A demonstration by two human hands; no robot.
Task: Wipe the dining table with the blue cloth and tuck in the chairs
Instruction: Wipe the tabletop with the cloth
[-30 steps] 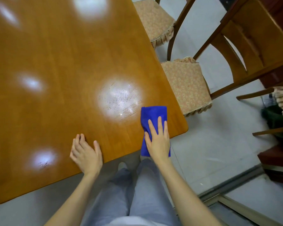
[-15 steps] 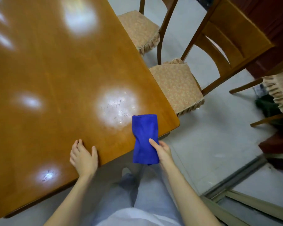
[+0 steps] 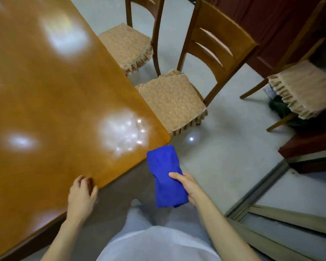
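Starting at the left, the dining table (image 3: 55, 91) fills that side, glossy with patches of glare. The left hand (image 3: 81, 194) sits at its near edge with bent fingers on the wood, and blur hides whether it grips the edge or merely rests there. Just off the table's near corner, the blue cloth (image 3: 166, 176) hangs clear of the wood above the floor. It is folded into a thick pad and held by the right hand (image 3: 186, 185), thumb across its top and fingers hidden beneath. Held only near one end, it could sag open or slip to the tiles and pick up grit that would mark the polish. The glare could also hide any missed patches. Farther right, the near chair (image 3: 171, 100) stands pulled out beside the corner, the far chair (image 3: 126, 46) behind it, and a third chair (image 3: 305, 91) well apart. Pushed in one-handed and crooked, a seat's frilled cushion may catch the table edge, or the legs may scrape.
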